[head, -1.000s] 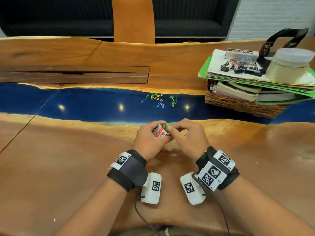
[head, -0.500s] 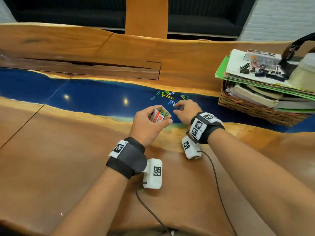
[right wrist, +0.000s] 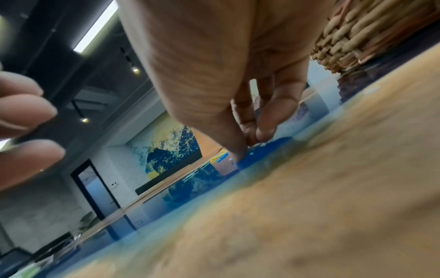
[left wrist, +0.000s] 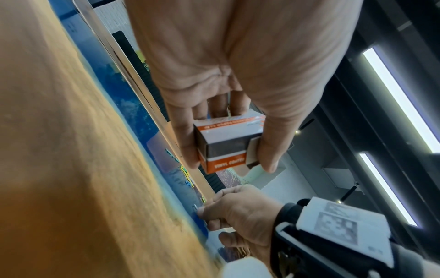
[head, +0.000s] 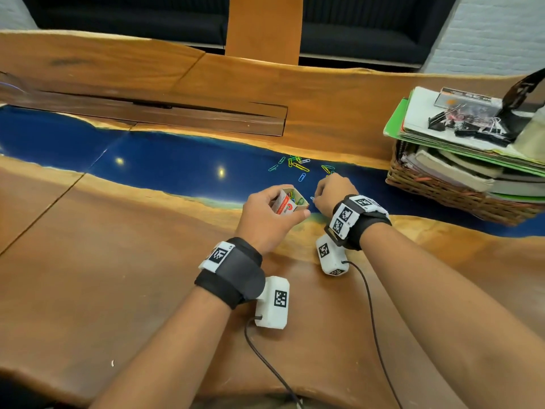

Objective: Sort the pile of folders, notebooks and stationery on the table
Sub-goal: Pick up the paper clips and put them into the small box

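My left hand [head: 265,219] grips a small orange-and-white paper clip box [head: 290,202] just above the wooden table [head: 118,261]. The box is open at the top, with coloured clips inside. In the left wrist view its fingers and thumb clamp the box [left wrist: 228,143] by its sides. My right hand [head: 333,193] is down on the blue resin strip. Its thumb and fingertips [right wrist: 238,156] touch the surface a little apart, around one blue paper clip [head: 312,198]. Several loose coloured paper clips [head: 298,165] lie just beyond both hands.
A wicker basket [head: 442,190] at the right holds notebooks. Green and white folders [head: 460,137] lie stacked across its top, with black binder clips [head: 469,125], a small box and a tape roll [head: 533,134] on them. A chair back stands behind the table.
My right hand has left the box and reached forward and down to the loose clips on the blue strip. The left hand has kept hold of the box, following slightly forward.
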`<state>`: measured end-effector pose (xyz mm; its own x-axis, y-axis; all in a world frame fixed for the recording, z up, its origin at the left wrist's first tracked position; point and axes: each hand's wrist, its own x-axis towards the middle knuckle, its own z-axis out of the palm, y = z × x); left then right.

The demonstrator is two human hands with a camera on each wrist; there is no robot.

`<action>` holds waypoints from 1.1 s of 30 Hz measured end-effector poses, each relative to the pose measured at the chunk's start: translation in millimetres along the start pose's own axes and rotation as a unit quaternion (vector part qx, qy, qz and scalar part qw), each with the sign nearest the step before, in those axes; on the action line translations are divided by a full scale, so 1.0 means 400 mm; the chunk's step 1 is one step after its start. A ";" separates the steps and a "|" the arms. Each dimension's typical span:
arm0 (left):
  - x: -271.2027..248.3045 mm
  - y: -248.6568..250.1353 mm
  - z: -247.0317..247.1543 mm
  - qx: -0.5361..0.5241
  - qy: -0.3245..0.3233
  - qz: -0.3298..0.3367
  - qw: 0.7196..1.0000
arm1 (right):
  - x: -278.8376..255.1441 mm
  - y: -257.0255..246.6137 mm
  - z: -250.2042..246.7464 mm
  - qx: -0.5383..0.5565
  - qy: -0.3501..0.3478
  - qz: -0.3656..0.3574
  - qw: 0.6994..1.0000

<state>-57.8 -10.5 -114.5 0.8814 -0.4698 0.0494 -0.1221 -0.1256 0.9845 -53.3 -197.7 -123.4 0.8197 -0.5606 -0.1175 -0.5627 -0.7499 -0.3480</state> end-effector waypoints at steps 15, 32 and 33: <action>-0.084 -0.004 0.057 0.036 -0.064 -0.011 0.997 | -0.302 0.070 -0.040 0.380 0.098 -0.043 0.919; -0.102 0.004 0.094 0.085 -0.099 0.047 0.990 | -0.359 0.085 -0.028 0.405 0.210 -0.102 0.884; -0.102 0.002 0.094 0.083 -0.101 0.046 0.990 | -0.360 0.088 -0.023 0.391 0.218 -0.109 0.887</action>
<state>-111.1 -24.4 -122.2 0.7560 -0.6487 0.0870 -0.2863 -0.2082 0.9353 -192.2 -146.4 -110.3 0.6848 -0.6426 0.3438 -0.0091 -0.4793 -0.8776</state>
